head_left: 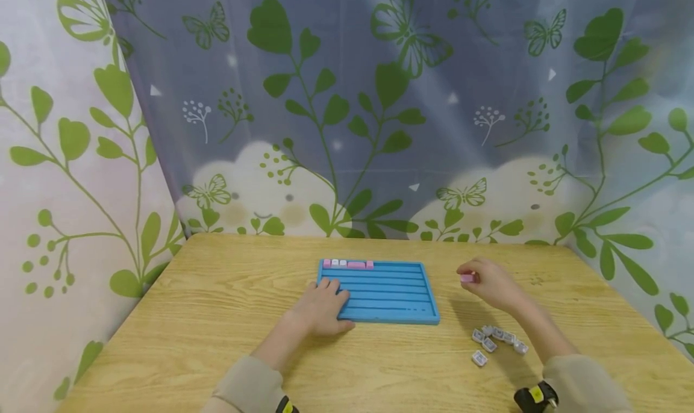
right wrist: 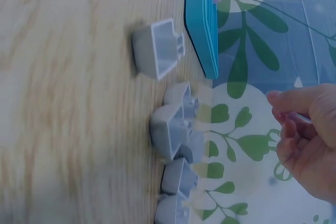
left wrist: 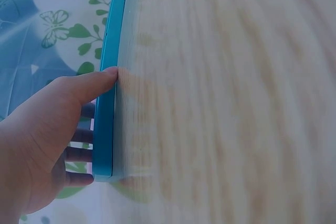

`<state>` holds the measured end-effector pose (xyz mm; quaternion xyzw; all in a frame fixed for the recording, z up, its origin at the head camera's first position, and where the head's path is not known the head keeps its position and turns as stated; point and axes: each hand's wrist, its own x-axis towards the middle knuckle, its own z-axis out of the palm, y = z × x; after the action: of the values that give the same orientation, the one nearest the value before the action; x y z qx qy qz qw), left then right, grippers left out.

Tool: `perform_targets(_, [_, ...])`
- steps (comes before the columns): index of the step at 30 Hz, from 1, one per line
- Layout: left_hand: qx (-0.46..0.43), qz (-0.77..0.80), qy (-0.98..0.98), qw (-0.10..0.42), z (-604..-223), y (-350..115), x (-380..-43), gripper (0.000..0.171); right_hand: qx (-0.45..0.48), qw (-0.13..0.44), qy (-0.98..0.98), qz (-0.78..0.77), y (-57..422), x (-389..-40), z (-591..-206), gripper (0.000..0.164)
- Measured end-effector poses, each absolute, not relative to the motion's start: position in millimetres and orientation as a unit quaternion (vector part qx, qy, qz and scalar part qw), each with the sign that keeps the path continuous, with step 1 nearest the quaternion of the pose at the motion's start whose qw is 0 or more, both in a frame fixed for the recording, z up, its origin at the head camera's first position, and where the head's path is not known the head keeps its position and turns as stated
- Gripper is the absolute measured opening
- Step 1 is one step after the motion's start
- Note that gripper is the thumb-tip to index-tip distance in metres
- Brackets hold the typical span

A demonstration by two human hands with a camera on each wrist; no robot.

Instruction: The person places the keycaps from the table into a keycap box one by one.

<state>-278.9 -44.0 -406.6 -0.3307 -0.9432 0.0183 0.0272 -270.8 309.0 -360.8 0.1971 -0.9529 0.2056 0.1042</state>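
Observation:
A blue ridged tray (head_left: 390,298) lies on the table. In its top row, at the left, sit pink and white keycaps, among them a long pink keycap (head_left: 356,265). My left hand (head_left: 321,307) rests on the tray's left part, fingers stretched over the ridges. Its thumb (left wrist: 100,81) touches the front edge in the left wrist view. Off the tray's right side, my right hand (head_left: 492,285) is raised above the table and pinches a pink keycap (head_left: 467,278) between thumb and fingers. In the right wrist view the fingers mostly hide that keycap.
Several pale keycaps (head_left: 489,344) lie in a loose group to the right of the tray, below my right hand. One keycap (head_left: 479,358) lies apart, closer to me. A patterned curtain (head_left: 368,130) hangs behind the wooden table (head_left: 233,280).

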Motion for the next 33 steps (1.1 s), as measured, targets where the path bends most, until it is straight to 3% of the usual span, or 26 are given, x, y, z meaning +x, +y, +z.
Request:
perform_targets(15, [-0.330, 0.016, -0.943, 0.031, -407, -45, -278, 0.059, 0.207, 0.097, -0.948, 0.222, 287, -288, -366, 0.015])
perform_targets(23, [-0.330, 0.017, -0.943, 0.031, -407, -44, -278, 0.060, 0.215, 0.048, -0.938, 0.267, 266, -301, -369, 0.029])
perform_targets(33, [-0.328, 0.014, -0.944, 0.029, -406, -44, -278, 0.060, 0.226, 0.006, -0.915, 0.333, 241, -320, -376, 0.029])
